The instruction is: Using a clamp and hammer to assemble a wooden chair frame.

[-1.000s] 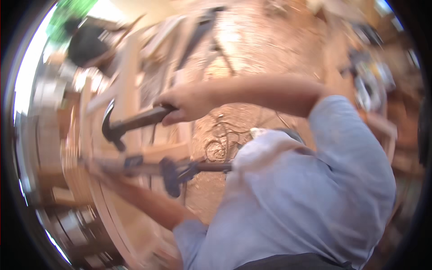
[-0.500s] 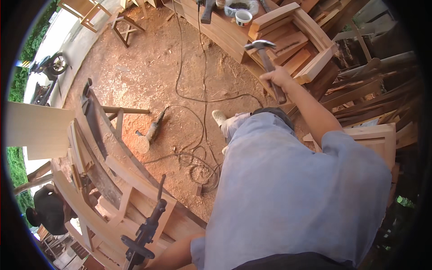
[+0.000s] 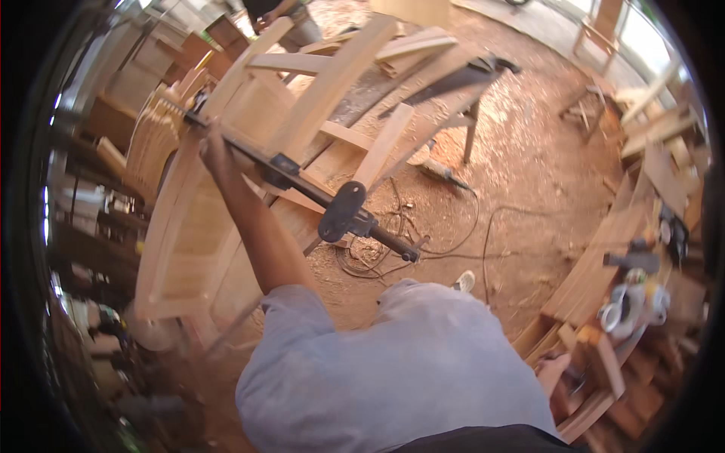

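A long dark bar clamp (image 3: 302, 189) lies slantwise across pale wooden frames on the bench, its screw end toward the middle of the view. My left hand (image 3: 214, 149) is closed round its bar near the far-left end. The curved, panelled wooden piece (image 3: 192, 245) is just below that hand. Down at the lower right, my right hand (image 3: 552, 368) is partly hidden beside a wooden frame (image 3: 600, 362). It is closed on a hammer, of which only the brown handle (image 3: 559, 402) shows clearly; the rest is blurred.
A power tool (image 3: 445, 174) with a trailing cord lies on the sawdust-covered ground. Another person (image 3: 276, 11) stands beyond the bench. On the right, a wooden surface (image 3: 585, 279) bears a white cup and tools. A small stool (image 3: 583, 112) stands farther off.
The view has swung left toward the bench. My left arm now reaches out along the bar clamp. My right hand has dropped with the hammer from raised to low beside the wooden frame.
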The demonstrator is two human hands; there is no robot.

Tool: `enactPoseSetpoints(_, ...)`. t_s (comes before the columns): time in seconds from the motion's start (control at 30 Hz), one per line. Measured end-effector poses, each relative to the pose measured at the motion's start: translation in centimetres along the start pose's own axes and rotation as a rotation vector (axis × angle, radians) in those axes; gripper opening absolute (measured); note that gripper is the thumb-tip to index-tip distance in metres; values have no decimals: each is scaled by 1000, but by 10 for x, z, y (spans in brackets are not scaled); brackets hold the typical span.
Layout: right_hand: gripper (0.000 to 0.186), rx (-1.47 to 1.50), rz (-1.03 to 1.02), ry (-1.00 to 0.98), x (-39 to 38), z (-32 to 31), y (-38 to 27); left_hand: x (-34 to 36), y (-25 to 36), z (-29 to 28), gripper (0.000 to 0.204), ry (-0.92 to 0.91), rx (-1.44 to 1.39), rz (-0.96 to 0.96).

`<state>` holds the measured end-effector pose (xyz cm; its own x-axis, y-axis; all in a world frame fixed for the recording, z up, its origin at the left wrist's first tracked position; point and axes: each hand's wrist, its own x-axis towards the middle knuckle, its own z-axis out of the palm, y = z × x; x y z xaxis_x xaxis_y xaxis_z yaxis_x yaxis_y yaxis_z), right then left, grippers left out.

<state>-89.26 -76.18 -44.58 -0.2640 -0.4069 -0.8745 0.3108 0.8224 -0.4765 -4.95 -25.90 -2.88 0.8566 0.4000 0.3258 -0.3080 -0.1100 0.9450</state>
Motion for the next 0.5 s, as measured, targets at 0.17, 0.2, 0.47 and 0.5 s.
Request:
enactPoseSetpoints(0.17, 73, -302, 95, -656, -163, 190, 87, -10, 9, 1, 45, 71, -13, 35)
enactPoseSetpoints(0.2, 62, -339, -2, -803, -201, 225, 91, -27, 18, 0, 42, 49, 9, -45)
enactPoseSetpoints(0.47, 69, -813, 639, -1999, -430, 320, 121, -229, 127, 24, 35, -603, 353, 609)
enactPoseSetpoints(0.5, 65, -674, 767, -1987, -446, 319, 127, -238, 141, 20, 31, -674, 265, 454)
